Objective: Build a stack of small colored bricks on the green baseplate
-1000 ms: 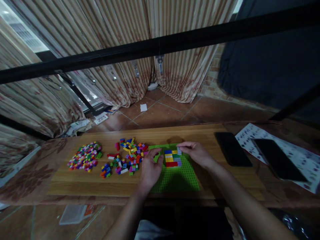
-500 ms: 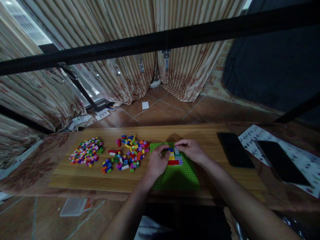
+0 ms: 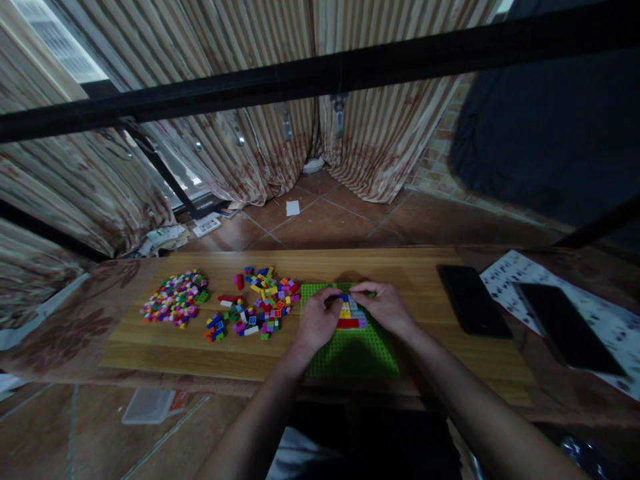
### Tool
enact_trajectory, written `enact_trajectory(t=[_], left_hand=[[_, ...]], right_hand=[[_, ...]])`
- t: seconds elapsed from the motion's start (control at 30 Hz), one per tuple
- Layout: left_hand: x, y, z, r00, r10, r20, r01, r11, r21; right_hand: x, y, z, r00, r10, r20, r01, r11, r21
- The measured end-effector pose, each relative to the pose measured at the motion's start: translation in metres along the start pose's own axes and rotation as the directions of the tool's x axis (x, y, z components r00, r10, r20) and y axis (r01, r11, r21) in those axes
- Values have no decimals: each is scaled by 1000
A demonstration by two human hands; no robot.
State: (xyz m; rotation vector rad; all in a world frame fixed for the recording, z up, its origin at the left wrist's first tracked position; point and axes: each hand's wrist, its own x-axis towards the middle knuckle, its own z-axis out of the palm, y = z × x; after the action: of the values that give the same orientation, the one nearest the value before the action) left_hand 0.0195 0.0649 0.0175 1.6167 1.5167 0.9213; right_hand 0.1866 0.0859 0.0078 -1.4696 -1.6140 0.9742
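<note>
A green studded baseplate [image 3: 350,360] lies on the wooden board. On its upper part sits a block of toy bricks [image 3: 349,323], with red, yellow, white, blue and lilac pieces side by side. My left hand [image 3: 320,319] rests over the left side of this block, thumb and fingers curled against a blue toy brick [image 3: 343,297] at its far edge. From the right, my right hand [image 3: 384,305] reaches to the same far edge with its fingertips pinched together. Whatever lies between those fingertips is too small to make out.
Loose bricks lie in a mixed pile [image 3: 260,303] left of the baseplate; a pile of smaller pieces [image 3: 175,299] is farther left. A black phone [image 3: 473,300] lies on the board's right, beside a printed sheet [image 3: 515,267] bearing a dark tablet [image 3: 567,327].
The view has shifted slightly. My right fingertips have moved a little over the block's far edge; my left hand stays at its left side.
</note>
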Motion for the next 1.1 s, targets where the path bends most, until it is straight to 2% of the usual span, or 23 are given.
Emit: enact_trajectory(t=[0.33, 0.6, 0.73, 0.97, 1.1], left_hand=[[-2, 5, 7, 1000, 13, -3, -12, 1000, 12], [2, 8, 18, 998, -67, 2, 67, 993, -99], [2, 11, 21, 996, -91, -5, 90, 991, -103], [1, 8, 23, 999, -35, -10, 34, 996, -83], [2, 6, 22, 999, -49, 15, 50, 995, -90]], right_hand=[[-6, 5, 6, 1000, 9, -28, -8, 1000, 26], [-6, 3, 7, 999, 20, -31, -19, 1000, 20], [-8, 4, 11, 996, 38, -77, -37, 999, 19], [-9, 8, 11, 991, 69, -111, -51, 987, 155], [-13, 23, 7, 964, 132, -230, -72, 966, 249]])
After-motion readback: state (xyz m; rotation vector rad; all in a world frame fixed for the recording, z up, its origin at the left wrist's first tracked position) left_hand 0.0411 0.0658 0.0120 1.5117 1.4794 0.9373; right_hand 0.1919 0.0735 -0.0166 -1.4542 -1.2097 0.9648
